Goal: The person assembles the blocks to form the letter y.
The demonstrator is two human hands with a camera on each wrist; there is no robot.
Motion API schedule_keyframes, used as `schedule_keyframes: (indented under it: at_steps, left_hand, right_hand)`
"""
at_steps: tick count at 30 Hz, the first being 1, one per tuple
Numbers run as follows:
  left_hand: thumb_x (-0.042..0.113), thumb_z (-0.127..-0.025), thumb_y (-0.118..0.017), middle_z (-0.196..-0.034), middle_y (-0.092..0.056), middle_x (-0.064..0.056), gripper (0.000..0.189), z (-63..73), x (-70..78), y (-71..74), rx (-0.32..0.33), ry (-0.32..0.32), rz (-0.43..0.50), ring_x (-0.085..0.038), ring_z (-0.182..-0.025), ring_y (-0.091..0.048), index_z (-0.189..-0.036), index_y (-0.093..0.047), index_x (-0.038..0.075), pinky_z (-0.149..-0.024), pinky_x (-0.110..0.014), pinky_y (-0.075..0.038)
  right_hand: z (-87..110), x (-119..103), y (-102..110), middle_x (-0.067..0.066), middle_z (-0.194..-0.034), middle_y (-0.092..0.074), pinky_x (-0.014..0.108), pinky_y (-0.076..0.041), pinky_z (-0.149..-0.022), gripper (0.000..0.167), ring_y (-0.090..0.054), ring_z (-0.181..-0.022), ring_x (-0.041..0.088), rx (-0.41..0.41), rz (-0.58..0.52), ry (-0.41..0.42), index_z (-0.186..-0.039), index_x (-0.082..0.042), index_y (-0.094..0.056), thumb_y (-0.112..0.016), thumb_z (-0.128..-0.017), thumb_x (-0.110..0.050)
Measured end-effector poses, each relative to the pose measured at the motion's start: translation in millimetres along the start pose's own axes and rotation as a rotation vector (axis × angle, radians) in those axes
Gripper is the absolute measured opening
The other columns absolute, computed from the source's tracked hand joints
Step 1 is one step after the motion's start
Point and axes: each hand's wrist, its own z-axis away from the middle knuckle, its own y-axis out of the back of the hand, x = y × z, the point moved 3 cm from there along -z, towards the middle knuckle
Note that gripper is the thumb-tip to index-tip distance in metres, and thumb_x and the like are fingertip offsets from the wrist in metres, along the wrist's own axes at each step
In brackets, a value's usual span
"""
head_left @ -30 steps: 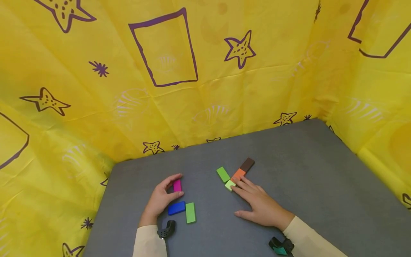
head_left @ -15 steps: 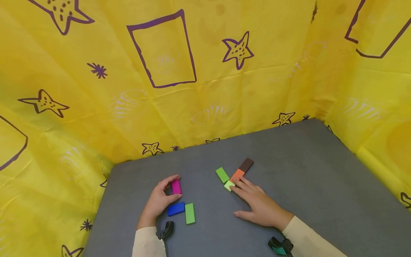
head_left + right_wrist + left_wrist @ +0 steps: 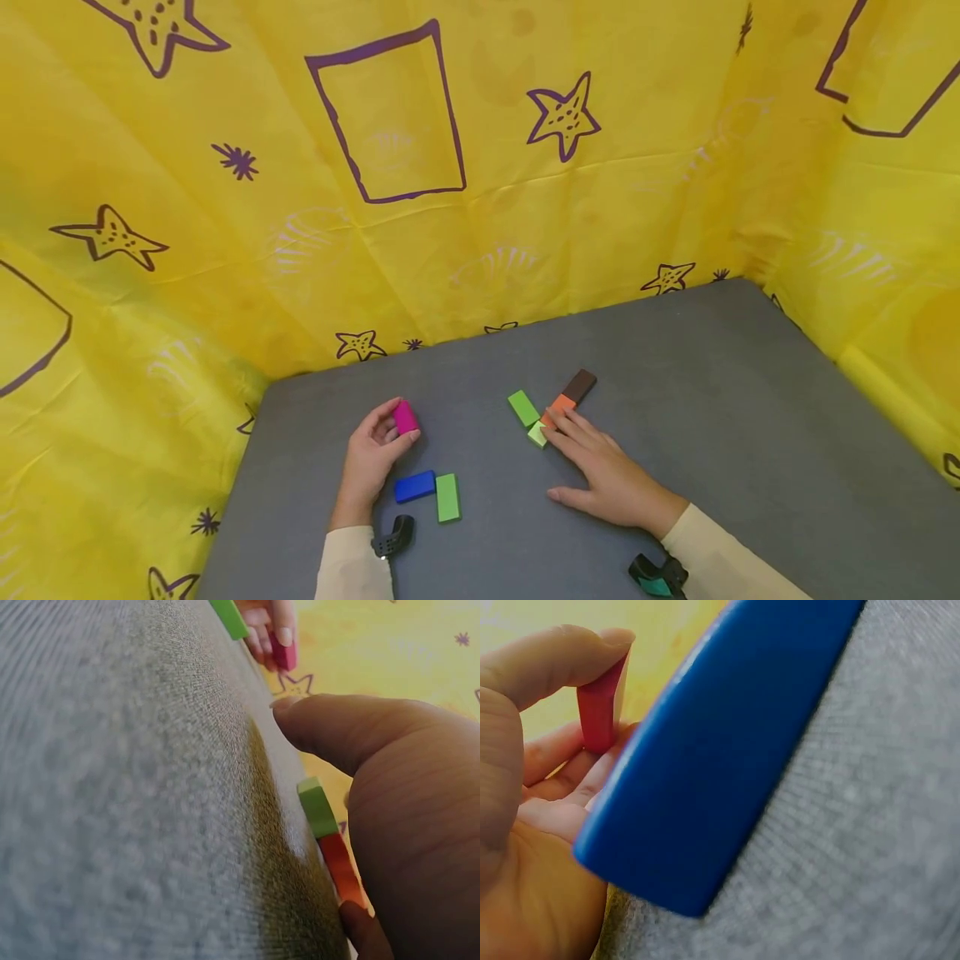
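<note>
My left hand (image 3: pixel 370 450) pinches a magenta block (image 3: pixel 406 417) by its two ends between thumb and fingers. In the left wrist view that block (image 3: pixel 600 709) looks red, with a fingertip under its lower end. A blue block (image 3: pixel 415 487) lies near the left wrist, its end against the long side of a green block (image 3: pixel 447 498). With fingers extended, my right hand (image 3: pixel 603 479) rests its fingertips at an orange block (image 3: pixel 558 410) and a small light green block (image 3: pixel 537 434). The orange block is partly hidden by those fingers.
Beyond the right hand, a dark brown block (image 3: pixel 580 385) continues the line of the orange one. Another green block (image 3: pixel 523 408) slants toward the light green one. A yellow patterned cloth (image 3: pixel 495 233) walls the back and sides of the grey table (image 3: pixel 675 375).
My left hand has closed its thumb and fingers on the magenta block and moved it slightly left and away from the blue block, turning it a little. The right hand stays in place.
</note>
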Motion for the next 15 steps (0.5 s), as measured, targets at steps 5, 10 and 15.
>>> schedule_keyframes:
  at_steps: [5, 10, 15]
  left_hand:
    - [-0.01, -0.089, -0.085, -0.141, -0.062, -0.029, 0.068, 0.6, 1.9, -3.0, 0.005, -0.002, 0.018, -0.027, -0.119, -0.066, -0.151, -0.057, -0.007, -0.097, -0.025, -0.055]
    - [-0.009, -0.091, -0.084, -0.144, -0.059, -0.029, 0.069, 1.0, 1.7, -3.4, -0.011, 0.001, 0.024, -0.031, -0.123, -0.065, -0.153, -0.055, -0.006, -0.098, -0.024, -0.054]
    - [-0.01, -0.09, -0.083, -0.143, -0.06, -0.031, 0.07, 0.2, 0.5, -3.7, -0.009, -0.005, 0.031, -0.029, -0.12, -0.067, -0.154, -0.054, -0.006, -0.097, -0.025, -0.055]
  right_hand:
    - [-5.5, 1, 0, 0.011, -0.179, -0.022, 0.076, -0.034, -0.112, 0.089, -0.014, -0.164, 0.037, 0.023, 0.027, 0.022, -0.169, -0.006, -0.039, -0.08, -0.101, -0.045]
    - [-14.3, 1, 1, 0.012, -0.179, -0.019, 0.075, -0.032, -0.113, 0.09, -0.011, -0.164, 0.035, 0.024, 0.059, 0.011, -0.168, -0.004, -0.04, -0.083, -0.099, -0.044]
    - [-18.9, 3, 3, 0.016, -0.179, -0.019, 0.074, -0.029, -0.115, 0.092, -0.011, -0.164, 0.04, 0.04, 0.089, 0.006, -0.167, -0.005, -0.042, -0.085, -0.097, -0.045]
